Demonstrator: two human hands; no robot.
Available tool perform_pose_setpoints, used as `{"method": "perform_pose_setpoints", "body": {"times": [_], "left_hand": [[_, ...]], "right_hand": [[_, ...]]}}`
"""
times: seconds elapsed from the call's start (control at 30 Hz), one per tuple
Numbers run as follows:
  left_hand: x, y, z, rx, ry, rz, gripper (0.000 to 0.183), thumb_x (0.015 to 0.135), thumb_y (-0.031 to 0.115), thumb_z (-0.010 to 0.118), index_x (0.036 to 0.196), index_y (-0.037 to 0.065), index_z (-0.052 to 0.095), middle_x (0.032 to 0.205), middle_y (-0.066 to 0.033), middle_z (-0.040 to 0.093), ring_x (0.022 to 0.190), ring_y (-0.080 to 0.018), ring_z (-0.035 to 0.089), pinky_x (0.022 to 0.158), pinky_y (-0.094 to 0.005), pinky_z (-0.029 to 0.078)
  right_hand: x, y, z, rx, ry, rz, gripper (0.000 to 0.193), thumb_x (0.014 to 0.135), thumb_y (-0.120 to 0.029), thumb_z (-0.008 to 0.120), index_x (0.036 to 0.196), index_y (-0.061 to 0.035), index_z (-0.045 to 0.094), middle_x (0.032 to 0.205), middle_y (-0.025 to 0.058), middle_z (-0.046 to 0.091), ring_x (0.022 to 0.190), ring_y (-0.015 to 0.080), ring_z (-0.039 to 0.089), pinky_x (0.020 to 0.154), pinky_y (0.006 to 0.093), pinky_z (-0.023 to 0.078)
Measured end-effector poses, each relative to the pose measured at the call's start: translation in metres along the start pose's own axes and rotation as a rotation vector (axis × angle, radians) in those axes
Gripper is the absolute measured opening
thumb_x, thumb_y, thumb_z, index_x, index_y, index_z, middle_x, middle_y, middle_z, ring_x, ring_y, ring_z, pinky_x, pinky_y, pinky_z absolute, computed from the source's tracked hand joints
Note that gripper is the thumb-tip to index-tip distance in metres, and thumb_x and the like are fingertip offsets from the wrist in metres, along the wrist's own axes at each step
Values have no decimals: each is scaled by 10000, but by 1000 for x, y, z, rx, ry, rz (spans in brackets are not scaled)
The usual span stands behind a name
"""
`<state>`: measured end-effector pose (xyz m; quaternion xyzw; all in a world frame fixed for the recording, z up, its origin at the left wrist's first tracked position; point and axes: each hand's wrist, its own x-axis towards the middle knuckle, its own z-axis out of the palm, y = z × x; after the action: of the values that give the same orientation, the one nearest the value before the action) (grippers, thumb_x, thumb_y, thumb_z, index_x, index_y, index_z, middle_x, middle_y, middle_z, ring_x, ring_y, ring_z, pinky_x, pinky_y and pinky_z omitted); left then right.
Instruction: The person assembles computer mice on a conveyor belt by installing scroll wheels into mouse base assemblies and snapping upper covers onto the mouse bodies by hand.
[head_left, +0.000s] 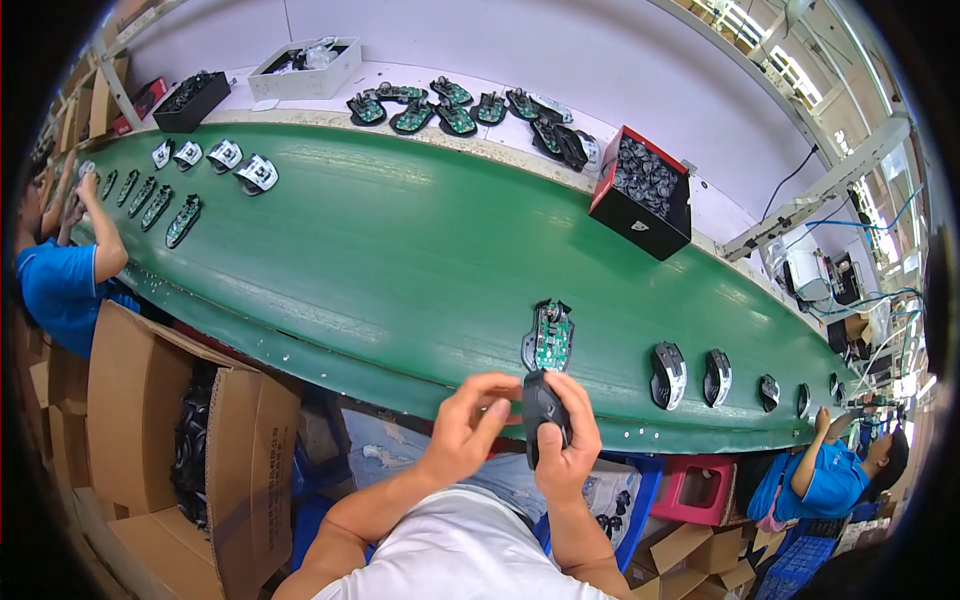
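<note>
Right fingers: your right hand (575, 445) is clamped on a black mouse shell (541, 405), thumb on its near part, fingers along its 3 o'clock side.
Left fingers: your left hand (463, 432) sits at the shell's 9 o'clock, thumb and forefinger a little apart; you can't tell whether a fingertip touches the shell.
Shell axis: roughly 12 to 6.
Circuit-board base: the base (549, 340) lies on the green belt (380, 250) at 12 o'clock from your fingers, just past the shell's far end, its long axis nearly in line with the shell's; whether the two touch or merely overlap in view is unclear.
Nearer hand: your right, by its fingertips.
Silver-and-black mouse: the closest one (668, 376) is near 3 o'clock.
Parts box: the red-and-black box (640, 225) stands at 1 o'clock, well apart.
</note>
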<state>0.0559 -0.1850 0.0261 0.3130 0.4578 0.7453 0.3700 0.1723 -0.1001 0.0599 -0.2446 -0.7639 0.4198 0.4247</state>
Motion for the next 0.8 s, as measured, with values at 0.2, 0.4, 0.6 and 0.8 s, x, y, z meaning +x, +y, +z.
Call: {"method": "perform_pose_setpoints", "body": {"times": [0.2,0.4,0.6,0.8], "left_hand": [[30,20,-3,204,-189,81,642,916,255,712,1471,84,439,1408,-121,476,1246,-255,542,995,-393,510],[32,3,-6,-62,-222,-35,643,873,167,768,1430,35,474,1378,-125,530,1166,-232,604,1004,-377,511],[27,0,-4,-173,-210,-61,619,877,106,759,1414,-7,471,1347,-129,557,1176,-216,598,1017,-355,504],[28,-3,-3,-114,-187,-162,535,919,111,716,1396,5,495,1304,-115,583,1106,-192,641,945,-306,525]], "right_hand": [[22,4,0,64,-62,-8,472,932,-341,630,1209,42,626,1207,213,624,1120,338,613,993,408,460],[19,12,-2,53,-59,6,442,918,-306,633,1207,28,634,1220,216,629,1135,344,617,997,414,464],[16,14,-7,61,-86,13,444,905,-288,644,1208,36,632,1217,213,632,1145,335,615,1006,403,459],[11,22,-13,197,-103,219,383,952,-221,603,1221,51,614,1219,199,635,1144,295,608,1004,377,451]]}}
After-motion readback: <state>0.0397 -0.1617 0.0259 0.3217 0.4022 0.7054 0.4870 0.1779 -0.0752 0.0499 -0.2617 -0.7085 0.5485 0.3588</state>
